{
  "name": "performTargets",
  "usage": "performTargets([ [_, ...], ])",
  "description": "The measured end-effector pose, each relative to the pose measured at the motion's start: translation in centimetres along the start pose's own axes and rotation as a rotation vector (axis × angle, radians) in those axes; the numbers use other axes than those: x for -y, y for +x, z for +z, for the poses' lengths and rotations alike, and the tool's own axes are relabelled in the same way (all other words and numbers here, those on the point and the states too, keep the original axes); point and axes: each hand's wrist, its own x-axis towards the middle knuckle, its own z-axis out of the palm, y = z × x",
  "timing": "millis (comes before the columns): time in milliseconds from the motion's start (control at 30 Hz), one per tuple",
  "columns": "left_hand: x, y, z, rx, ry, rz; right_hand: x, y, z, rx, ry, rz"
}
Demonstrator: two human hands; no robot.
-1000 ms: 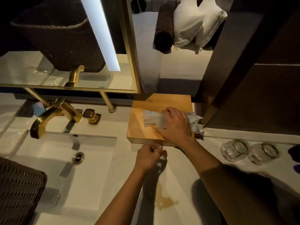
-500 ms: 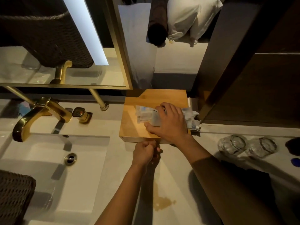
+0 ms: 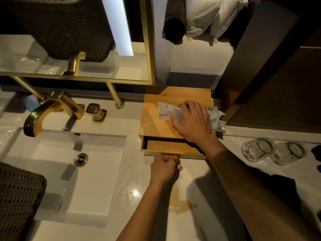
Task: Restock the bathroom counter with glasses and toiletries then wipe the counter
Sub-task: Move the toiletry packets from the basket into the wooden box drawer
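Observation:
A wooden box (image 3: 156,122) stands on the white counter (image 3: 199,221) right of the sink. Its drawer (image 3: 170,147) is pulled partly out toward me and looks bare inside. My left hand (image 3: 164,166) is closed on the drawer's front knob. My right hand (image 3: 192,121) rests on top of the box, pressing down a bundle of plastic-wrapped toiletry packets (image 3: 165,111) that sticks out on both sides of the hand. Two clear glasses (image 3: 257,149) (image 3: 288,153) stand side by side on the counter to the right.
A gold faucet (image 3: 52,108) and handle (image 3: 96,111) sit behind the white sink (image 3: 57,171). A dark wicker basket (image 3: 17,200) is at the lower left. A yellowish stain (image 3: 180,204) marks the counter. A gold-framed mirror (image 3: 86,40) hangs behind.
My left hand has pulled the drawer out of the wooden box toward me; it was closed before. My right hand stays on the packets on top.

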Motion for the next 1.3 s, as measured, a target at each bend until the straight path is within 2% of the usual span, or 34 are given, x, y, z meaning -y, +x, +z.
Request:
performTargets([
  [333, 3.0, -2.9, -0.3, -0.016, 0.127, 0.004, 0.5, -0.2, -0.8, -0.001, -0.022, 0.029],
  [600, 3.6, -3.4, -0.9, -0.054, 0.332, 0.093, 0.6, -0.9, -1.2, -0.017, 0.007, -0.028],
  [700, 3.7, -4.4, -2.5, -0.1, 0.439, 0.235, 0.8, -1.3, -1.4, 0.03, 0.006, -0.057],
  [833, 4.0, -5.4, -5.9, -0.197, 0.55, 0.531, 2.2, -2.5, -2.3, 0.115, 0.038, -0.084],
  [933, 4.0, -5.4, -8.3, -0.261, 0.668, 0.663, 4.2, -4.5, -2.7, 0.152, 0.08, -0.117],
  [1000, 4.1, -5.1, -9.3, -0.266, 0.78, 0.696, 5.7, -5.5, -2.8, 0.184, 0.116, -0.091],
  [1133, 3.8, -4.7, -9.8, -0.147, 0.967, 0.692, 7.0, -5.6, -3.2, 0.233, 0.128, -0.029],
  [1300, 4.2, -5.1, -9.6, -0.129, 0.89, 0.697, 8.0, -7.3, -2.4, 0.329, 0.095, -0.063],
])
